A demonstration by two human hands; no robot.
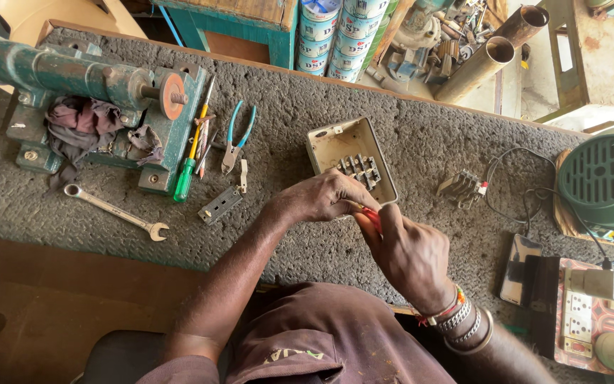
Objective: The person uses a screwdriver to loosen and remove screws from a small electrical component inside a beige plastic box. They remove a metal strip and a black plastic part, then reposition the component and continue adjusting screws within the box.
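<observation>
An open beige switch box [335, 139] lies on the rough grey bench mat, with a grey terminal block [359, 169] inside it. My left hand [325, 197] rests on the box's near edge with its fingers curled at the rim. My right hand [410, 252], with bangles at the wrist, is closed around a red-handled tool [372, 215] whose tip points toward the box. The tool's tip is hidden behind my left hand.
A green bench vise [72, 75] with rags stands at the left. A spanner [115, 211], a green-yellow screwdriver [190, 167], blue-handled pliers [234, 142] and a small switch plate [219, 205] lie beside it. To the right sit a loose contact block [462, 188], wires, a phone [516, 270], sockets and a green fan cover [605, 178].
</observation>
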